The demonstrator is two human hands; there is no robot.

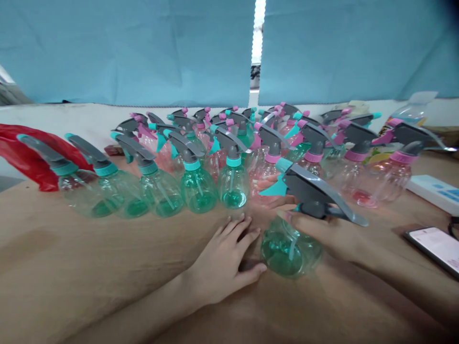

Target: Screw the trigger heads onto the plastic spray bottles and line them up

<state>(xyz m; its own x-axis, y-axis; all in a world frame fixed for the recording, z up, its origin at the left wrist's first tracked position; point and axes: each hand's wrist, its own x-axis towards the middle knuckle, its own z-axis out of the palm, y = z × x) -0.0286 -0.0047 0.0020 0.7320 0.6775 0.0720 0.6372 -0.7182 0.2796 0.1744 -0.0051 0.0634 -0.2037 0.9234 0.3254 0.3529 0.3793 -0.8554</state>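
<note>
My left hand (227,260) lies on the wooden table with its fingers spread, holding nothing. To its right, my right hand (315,227) grips a green spray bottle (287,255) around the neck, below its gray head with a turquoise nozzle and trigger. That bottle tilts a little. A row of green spray bottles (199,191) with turquoise collars stands beyond my left hand. Pink spray bottles (376,179) with pink collars stand beyond my right hand, and more green and pink ones are crowded behind.
A phone (435,246) with a lit screen and a white box (435,188) lie at the right on the table (89,277). A red plastic bag (39,153) is at the far left. Behind the bottles hangs a blue sheet (125,52).
</note>
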